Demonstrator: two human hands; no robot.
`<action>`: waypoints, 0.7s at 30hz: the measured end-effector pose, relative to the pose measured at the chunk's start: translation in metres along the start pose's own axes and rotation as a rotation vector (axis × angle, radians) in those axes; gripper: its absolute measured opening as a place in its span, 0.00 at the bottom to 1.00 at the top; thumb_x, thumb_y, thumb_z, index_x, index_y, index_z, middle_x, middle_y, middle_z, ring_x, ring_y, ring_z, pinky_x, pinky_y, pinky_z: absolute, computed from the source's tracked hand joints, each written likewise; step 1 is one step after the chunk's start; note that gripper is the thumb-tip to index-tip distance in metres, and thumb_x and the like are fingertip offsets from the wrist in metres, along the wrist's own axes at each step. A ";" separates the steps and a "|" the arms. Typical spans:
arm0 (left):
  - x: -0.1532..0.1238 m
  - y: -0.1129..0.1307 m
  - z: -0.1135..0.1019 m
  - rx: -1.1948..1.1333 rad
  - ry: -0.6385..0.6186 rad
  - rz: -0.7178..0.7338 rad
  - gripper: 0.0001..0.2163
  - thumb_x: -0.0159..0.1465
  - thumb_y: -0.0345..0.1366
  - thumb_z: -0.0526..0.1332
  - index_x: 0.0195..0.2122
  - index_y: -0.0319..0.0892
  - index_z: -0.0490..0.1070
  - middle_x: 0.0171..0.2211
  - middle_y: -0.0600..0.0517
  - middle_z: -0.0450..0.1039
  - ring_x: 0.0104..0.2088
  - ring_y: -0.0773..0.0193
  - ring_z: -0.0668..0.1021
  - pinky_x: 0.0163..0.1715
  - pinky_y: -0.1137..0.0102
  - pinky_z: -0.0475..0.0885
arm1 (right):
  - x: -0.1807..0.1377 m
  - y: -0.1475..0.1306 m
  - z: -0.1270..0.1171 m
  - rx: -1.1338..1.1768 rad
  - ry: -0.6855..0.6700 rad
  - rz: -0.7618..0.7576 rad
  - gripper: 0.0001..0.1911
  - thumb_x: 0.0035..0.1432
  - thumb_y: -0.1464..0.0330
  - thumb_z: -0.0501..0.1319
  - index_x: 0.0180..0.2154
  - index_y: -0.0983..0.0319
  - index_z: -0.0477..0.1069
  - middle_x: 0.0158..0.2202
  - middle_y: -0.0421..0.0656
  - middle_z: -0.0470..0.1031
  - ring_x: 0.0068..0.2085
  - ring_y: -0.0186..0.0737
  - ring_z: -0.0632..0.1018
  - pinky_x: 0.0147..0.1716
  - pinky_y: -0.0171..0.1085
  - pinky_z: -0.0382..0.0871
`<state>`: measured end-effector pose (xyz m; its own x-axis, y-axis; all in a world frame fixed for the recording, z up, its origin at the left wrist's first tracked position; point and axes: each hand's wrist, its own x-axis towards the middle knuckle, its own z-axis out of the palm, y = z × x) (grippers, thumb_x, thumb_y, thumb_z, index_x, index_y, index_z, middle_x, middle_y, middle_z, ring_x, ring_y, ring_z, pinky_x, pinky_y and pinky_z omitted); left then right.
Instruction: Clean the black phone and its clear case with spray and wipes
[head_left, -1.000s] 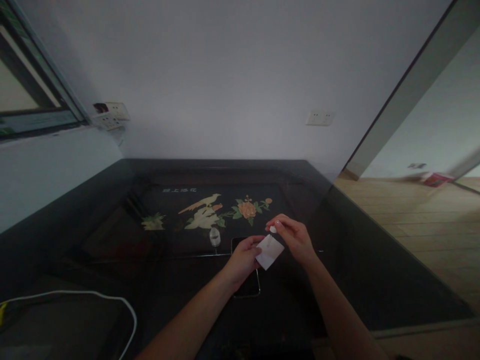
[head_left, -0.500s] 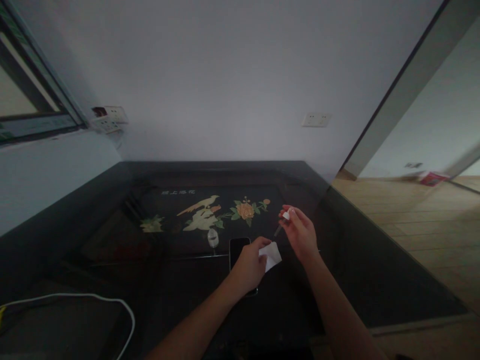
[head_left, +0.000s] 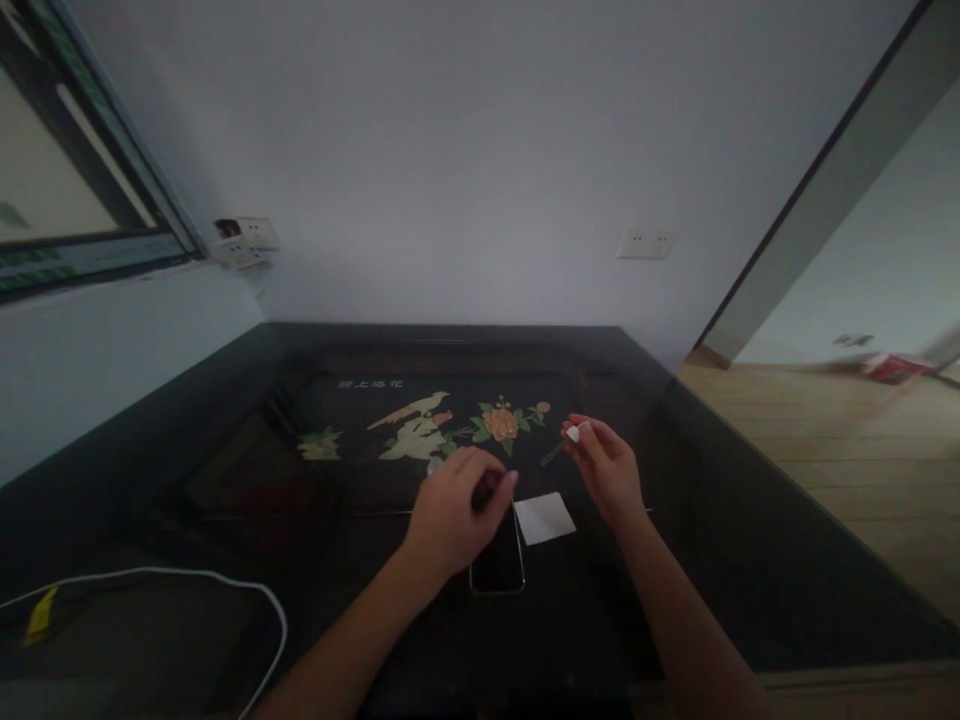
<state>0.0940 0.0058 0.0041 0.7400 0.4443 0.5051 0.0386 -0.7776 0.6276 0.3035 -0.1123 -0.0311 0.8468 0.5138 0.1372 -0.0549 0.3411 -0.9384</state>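
My left hand (head_left: 459, 508) is over the phone's upper part, fingers curved and thumb apart, with nothing seen in its grasp. A small clear bottle (head_left: 435, 465) stands just behind it, mostly hidden by the fingers. The dark phone (head_left: 498, 560) lies flat under the hand. A white square of paper (head_left: 546, 518) rests to the phone's right, its left edge at the phone. My right hand (head_left: 606, 470) pinches a dropper (head_left: 555, 453) by its white top; its thin clear stem points down and left, above the table.
The dark glossy table (head_left: 360, 620) has a bird-and-flower picture (head_left: 499, 422) in its top. A white cable (head_left: 187, 571) with a yellow tag (head_left: 41, 615) curves at left. The wall (head_left: 450, 180) bounds the far edge.
My left hand has let go of the white paper, which now lies on the table, and has moved left towards the bottle. The dropper in my right hand has tilted flatter.
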 end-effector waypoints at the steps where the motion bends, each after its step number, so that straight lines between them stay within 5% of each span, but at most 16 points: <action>1: -0.001 -0.010 -0.016 -0.002 0.053 0.000 0.05 0.68 0.39 0.60 0.38 0.44 0.71 0.33 0.51 0.71 0.34 0.62 0.73 0.37 0.67 0.69 | -0.001 -0.002 0.004 -0.029 -0.014 -0.012 0.18 0.55 0.54 0.72 0.42 0.57 0.81 0.44 0.46 0.82 0.42 0.42 0.81 0.40 0.39 0.76; 5: -0.008 -0.057 -0.054 -0.010 0.271 -0.055 0.17 0.61 0.43 0.68 0.46 0.43 0.66 0.37 0.51 0.70 0.35 0.63 0.73 0.34 0.69 0.69 | -0.006 -0.015 0.044 -0.150 -0.155 -0.112 0.16 0.55 0.54 0.71 0.41 0.57 0.82 0.43 0.46 0.83 0.41 0.44 0.81 0.40 0.41 0.77; 12: -0.017 -0.092 -0.039 -0.024 0.013 -0.117 0.26 0.56 0.42 0.72 0.55 0.45 0.68 0.51 0.46 0.71 0.52 0.54 0.74 0.55 0.57 0.70 | -0.016 -0.015 0.127 -0.201 -0.436 -0.180 0.12 0.56 0.56 0.71 0.40 0.55 0.82 0.40 0.44 0.83 0.41 0.44 0.82 0.44 0.43 0.78; 21: -0.020 -0.104 -0.035 -0.104 0.000 -0.149 0.16 0.58 0.37 0.70 0.47 0.44 0.72 0.44 0.47 0.76 0.44 0.56 0.78 0.48 0.62 0.71 | -0.013 0.021 0.143 -0.315 -0.517 -0.184 0.11 0.59 0.58 0.69 0.41 0.55 0.82 0.42 0.44 0.83 0.43 0.45 0.82 0.45 0.43 0.76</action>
<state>0.0514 0.0929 -0.0506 0.7312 0.5514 0.4016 0.0782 -0.6526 0.7537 0.2158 0.0004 -0.0070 0.4586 0.8096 0.3664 0.2922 0.2520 -0.9226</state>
